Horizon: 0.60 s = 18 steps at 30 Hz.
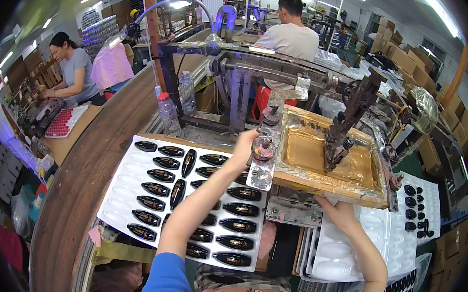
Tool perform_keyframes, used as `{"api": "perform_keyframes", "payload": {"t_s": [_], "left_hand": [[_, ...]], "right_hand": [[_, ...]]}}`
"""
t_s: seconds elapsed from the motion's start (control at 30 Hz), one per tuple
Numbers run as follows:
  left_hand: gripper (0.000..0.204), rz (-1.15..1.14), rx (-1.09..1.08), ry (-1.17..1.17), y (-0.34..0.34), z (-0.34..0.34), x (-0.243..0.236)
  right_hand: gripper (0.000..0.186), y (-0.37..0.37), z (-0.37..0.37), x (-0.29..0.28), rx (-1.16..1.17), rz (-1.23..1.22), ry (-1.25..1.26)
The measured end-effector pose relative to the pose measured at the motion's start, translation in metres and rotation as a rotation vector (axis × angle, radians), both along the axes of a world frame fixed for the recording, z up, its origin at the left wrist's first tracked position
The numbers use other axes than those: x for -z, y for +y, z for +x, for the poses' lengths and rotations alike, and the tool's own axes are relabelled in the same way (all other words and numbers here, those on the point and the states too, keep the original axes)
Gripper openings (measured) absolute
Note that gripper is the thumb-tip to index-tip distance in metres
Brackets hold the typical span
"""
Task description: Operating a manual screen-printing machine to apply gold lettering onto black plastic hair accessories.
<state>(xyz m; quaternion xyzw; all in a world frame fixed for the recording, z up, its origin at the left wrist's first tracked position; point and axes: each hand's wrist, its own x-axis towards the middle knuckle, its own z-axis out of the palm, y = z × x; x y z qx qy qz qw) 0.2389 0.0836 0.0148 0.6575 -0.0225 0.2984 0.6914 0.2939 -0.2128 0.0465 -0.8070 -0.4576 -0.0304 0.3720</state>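
Note:
My left hand (243,149) grips the metal bracket (259,176) at the left side of a wooden screen-printing frame (330,188) holding gold ink (304,151); its fingertips are partly hidden. My right hand (338,212) is curled at the frame's lower front edge, above a metal fixture (293,216), what it holds being hidden. To the left lies a white tray (120,187) with several glossy black printed oval pieces (238,225). Under and beside my right forearm are stacked white moulded trays (367,237), and farther right a tray holds small black pieces (411,204).
A curved wooden table edge (68,188) runs along the left. Plastic bottles (168,114) stand behind the left tray by the machine's metal post (239,97). A co-worker (76,78) works at the left, another person (288,36) sits beyond the machine. Cardboard boxes (405,63) are piled at right.

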Motion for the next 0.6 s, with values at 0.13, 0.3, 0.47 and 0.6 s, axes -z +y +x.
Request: {"api": "perform_keyframes", "payload": {"t_s": [0.13, 0.3, 0.47, 0.6], "left_hand": [[0.012, -0.07, -0.254, 0.092, 0.063, -0.05, 0.007], [0.014, -0.035, -0.713, 0.078, 0.197, -0.153, 0.039], [0.015, -0.091, -1.022, 0.24, 0.26, -0.233, 0.082], [0.014, -0.073, -1.11, 0.358, 0.291, -0.255, 0.132]], "right_hand": [[0.035, 0.016, 0.002, 0.0, -0.099, -0.086, 0.013], [0.039, 0.014, -0.003, 0.003, -0.062, -0.175, 0.07], [0.049, -0.006, -0.011, -0.004, -0.042, -0.289, -0.071], [0.045, -0.095, 0.028, 0.017, 0.354, -0.238, -0.115]]}}
